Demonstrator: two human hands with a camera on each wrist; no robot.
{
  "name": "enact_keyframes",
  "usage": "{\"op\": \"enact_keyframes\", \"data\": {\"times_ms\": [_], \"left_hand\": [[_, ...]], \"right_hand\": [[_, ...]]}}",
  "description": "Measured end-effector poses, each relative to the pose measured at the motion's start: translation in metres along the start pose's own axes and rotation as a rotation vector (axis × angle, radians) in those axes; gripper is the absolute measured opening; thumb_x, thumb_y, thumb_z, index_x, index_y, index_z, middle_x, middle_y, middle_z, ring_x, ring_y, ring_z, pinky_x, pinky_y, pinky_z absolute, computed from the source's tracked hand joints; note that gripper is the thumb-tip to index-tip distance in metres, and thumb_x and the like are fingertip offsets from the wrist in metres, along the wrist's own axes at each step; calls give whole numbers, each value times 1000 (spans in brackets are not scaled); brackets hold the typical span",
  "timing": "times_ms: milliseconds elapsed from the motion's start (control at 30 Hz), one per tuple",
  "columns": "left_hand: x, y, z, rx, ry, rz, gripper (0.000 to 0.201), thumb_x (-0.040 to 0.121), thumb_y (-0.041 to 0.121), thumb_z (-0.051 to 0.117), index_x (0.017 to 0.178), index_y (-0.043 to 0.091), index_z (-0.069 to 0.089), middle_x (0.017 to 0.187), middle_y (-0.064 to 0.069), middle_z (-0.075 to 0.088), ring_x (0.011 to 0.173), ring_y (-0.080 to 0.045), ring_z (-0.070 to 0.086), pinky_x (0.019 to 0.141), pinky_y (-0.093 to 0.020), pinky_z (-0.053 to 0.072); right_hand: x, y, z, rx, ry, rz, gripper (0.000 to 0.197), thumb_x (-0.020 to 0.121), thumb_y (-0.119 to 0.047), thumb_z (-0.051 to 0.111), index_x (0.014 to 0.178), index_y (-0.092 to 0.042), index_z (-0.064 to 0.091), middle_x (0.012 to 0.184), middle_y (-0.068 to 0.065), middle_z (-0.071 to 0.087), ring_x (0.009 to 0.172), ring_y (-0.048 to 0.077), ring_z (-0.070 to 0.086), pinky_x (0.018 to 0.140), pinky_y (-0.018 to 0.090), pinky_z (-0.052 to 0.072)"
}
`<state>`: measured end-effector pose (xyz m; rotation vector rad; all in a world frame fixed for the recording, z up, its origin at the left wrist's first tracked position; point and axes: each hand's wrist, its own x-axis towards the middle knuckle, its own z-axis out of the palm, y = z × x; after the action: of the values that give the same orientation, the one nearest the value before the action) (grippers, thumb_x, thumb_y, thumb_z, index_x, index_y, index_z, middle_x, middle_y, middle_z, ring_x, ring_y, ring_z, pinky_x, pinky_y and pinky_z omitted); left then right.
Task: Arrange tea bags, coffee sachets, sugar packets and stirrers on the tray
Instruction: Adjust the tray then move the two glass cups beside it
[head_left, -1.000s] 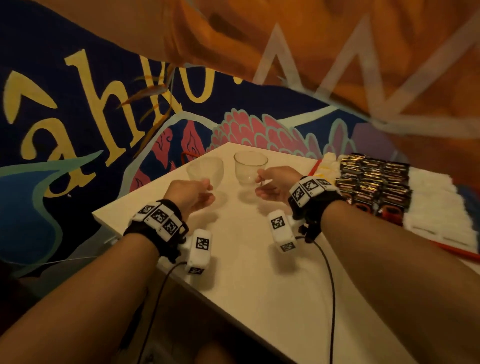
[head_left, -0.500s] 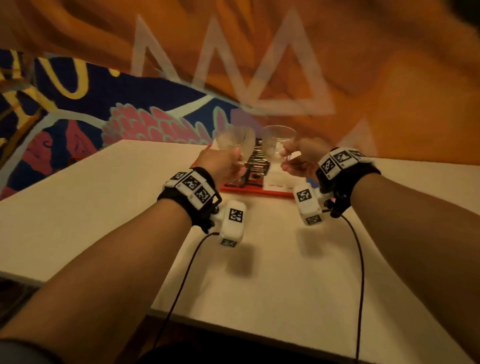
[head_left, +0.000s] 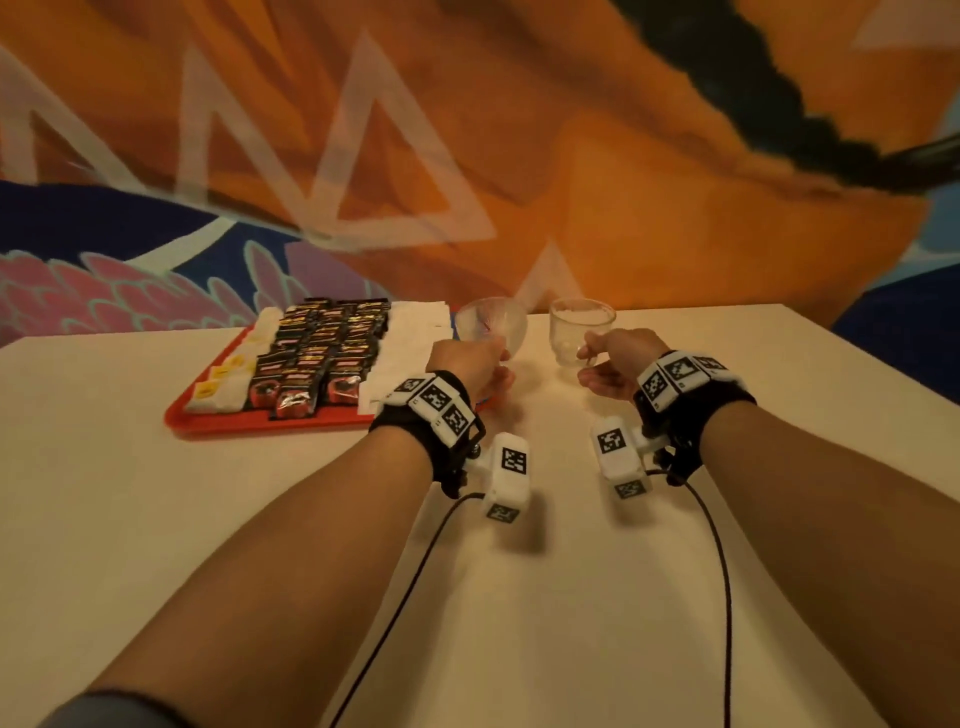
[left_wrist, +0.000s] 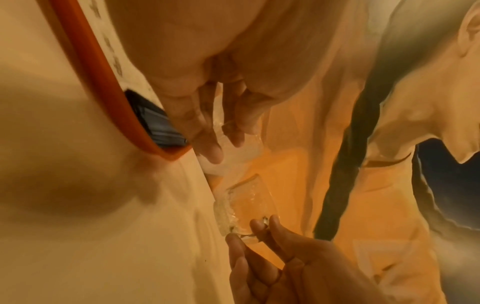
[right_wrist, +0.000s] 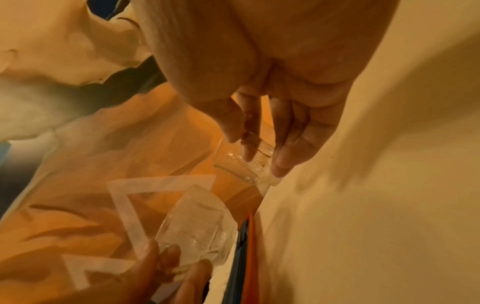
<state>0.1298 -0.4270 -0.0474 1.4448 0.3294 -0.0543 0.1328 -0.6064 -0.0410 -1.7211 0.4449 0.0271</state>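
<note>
Red plastic forms the tray (head_left: 270, 423), which lies on the white table (head_left: 156, 519) at the left and is already filled in rows: white packets with yellow tags (head_left: 221, 387) along its left side, dark coffee sachets (head_left: 317, 358) down the middle, and white sugar packets (head_left: 410, 345) on the right. No stirrers can be made out anywhere in the views. Two clear glasses are held just right of the tray: the left glass (head_left: 491, 325) is gripped low down by the left hand (head_left: 470, 364), at the tray's right edge, and the right glass (head_left: 579, 327) is pinched near its base between thumb and fingers of the right hand (head_left: 615, 364). Whether either glass rests on the table cannot be told. The sachets and packets are judged to be largely arranged; what is left appears to be the stirrers, for which the empty glasses are probably meant.
</note>
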Motion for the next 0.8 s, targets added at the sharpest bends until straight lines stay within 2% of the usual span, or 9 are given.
{"op": "enact_keyframes", "data": {"times_ms": [200, 367, 467, 567, 667, 800], "left_hand": [[14, -13, 41, 4, -56, -56, 18, 97, 12, 62, 82, 2, 61, 80, -9, 62, 62, -18, 57, 84, -37, 59], [25, -23, 52, 95, -4, -57, 17, 92, 15, 63, 78, 5, 64, 74, -9, 67, 63, -23, 63, 87, -45, 60], [37, -27, 54, 155, 18, -59, 14, 83, 21, 67, 83, 7, 68, 73, -7, 70, 68, -23, 68, 84, -43, 61], [75, -41, 57, 206, 38, -45, 41, 55, 33, 67, 87, 8, 70, 86, -12, 75, 82, -29, 73, 82, -46, 61], [112, -57, 63, 277, 25, -10, 40, 54, 43, 66, 79, 12, 64, 94, -16, 75, 88, -33, 73, 82, -48, 60], [105, -54, 63, 257, 55, -18, 62, 52, 48, 63, 101, 10, 65, 91, -12, 74, 83, -32, 73, 81, -44, 60]], "right_hand": [[19, 13, -23, -17, 43, 43, 27, 100, -25, 54, 88, -4, 64, 73, 17, 64, 59, 20, 59, 55, 25, 52], [33, 17, -22, -21, 32, 60, 31, 101, -27, 53, 85, -3, 62, 70, 18, 62, 56, 23, 56, 62, 32, 54], [39, 17, -16, -36, 7, 58, 32, 101, -29, 52, 83, -5, 61, 67, 16, 61, 53, 24, 54, 60, 32, 52], [43, 14, -9, -35, -26, 54, 31, 102, -29, 50, 82, -6, 59, 67, 15, 58, 52, 23, 50, 57, 29, 47], [47, 13, -5, -24, -35, 44, 31, 102, -28, 49, 82, -6, 57, 67, 16, 56, 53, 23, 49, 56, 29, 45], [49, 13, -6, -39, -24, 29, 30, 102, -28, 49, 85, -6, 58, 69, 16, 58, 56, 24, 53, 57, 31, 48]]}}
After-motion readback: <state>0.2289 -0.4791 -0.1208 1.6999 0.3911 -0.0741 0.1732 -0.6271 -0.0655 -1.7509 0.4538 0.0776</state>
